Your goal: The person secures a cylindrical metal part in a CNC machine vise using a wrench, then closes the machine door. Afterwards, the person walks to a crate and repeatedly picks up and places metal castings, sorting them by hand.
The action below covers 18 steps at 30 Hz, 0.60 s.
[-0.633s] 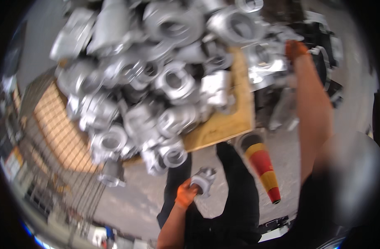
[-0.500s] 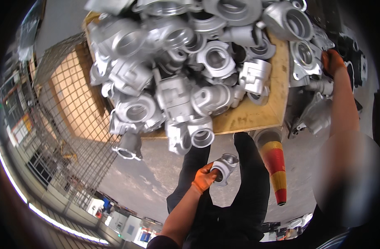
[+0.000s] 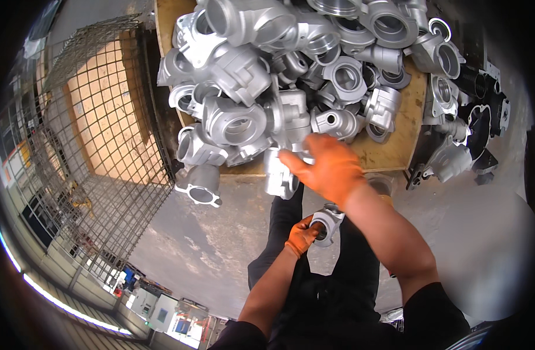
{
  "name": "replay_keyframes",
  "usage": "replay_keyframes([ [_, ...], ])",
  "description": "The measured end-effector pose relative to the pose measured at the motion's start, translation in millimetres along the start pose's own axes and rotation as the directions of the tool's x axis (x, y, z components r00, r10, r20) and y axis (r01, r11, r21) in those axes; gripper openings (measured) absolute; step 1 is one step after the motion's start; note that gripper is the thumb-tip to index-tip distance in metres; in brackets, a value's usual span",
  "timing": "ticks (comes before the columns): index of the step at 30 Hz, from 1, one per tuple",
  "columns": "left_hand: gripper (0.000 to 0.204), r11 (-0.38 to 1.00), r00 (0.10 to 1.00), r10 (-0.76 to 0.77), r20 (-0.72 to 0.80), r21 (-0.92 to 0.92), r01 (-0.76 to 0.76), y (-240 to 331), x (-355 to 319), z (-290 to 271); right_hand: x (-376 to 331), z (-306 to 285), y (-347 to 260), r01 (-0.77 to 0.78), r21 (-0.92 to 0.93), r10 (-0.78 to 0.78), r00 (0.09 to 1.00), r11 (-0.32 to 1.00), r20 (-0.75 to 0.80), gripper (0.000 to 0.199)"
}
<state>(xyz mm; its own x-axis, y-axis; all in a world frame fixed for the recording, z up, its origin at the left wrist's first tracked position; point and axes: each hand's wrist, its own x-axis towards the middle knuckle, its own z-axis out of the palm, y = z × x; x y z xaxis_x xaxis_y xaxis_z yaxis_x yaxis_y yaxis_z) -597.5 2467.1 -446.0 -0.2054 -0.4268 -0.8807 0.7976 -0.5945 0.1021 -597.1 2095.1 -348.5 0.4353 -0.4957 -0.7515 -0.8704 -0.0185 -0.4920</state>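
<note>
My left hand, in an orange glove, is closed around a grey cast-metal pipe fitting with a round opening, held low in front of my legs. My right hand, also orange-gloved, reaches over the front edge of the heaped table. Its thumb and fingers are spread, and silver metal shows in the gap between them. Beside the thumb stands a metal casting at the table edge. Whatever lies under the right palm is hidden. Many similar castings are piled on the wooden tabletop.
A wire mesh cage with a wooden panel stands to the left. One casting overhangs the table's front left edge. Black and silver parts lie at the right. The cone near the table is mostly hidden by my right arm.
My right hand has moved left from the parts at the far right to the table's front edge. My left hand still holds the fitting. The view has shifted, putting the pile farther right.
</note>
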Motion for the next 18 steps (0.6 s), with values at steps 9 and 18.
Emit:
replay_keyframes([
  [9, 0.056, 0.969, 1.000, 0.003, 0.019, -0.247, 0.002, -17, 0, -43, 17, 23, -1, -0.009, 0.183, 0.061, 0.958, 0.983, -0.279, 0.052],
  [18, 0.055, 0.955, 0.982, -0.096, -0.165, 0.262, 0.137, 36, -14, 10, -103, -60, 115, 0.203, 0.860, 0.152, 0.940, 0.468, -0.304, 0.038],
])
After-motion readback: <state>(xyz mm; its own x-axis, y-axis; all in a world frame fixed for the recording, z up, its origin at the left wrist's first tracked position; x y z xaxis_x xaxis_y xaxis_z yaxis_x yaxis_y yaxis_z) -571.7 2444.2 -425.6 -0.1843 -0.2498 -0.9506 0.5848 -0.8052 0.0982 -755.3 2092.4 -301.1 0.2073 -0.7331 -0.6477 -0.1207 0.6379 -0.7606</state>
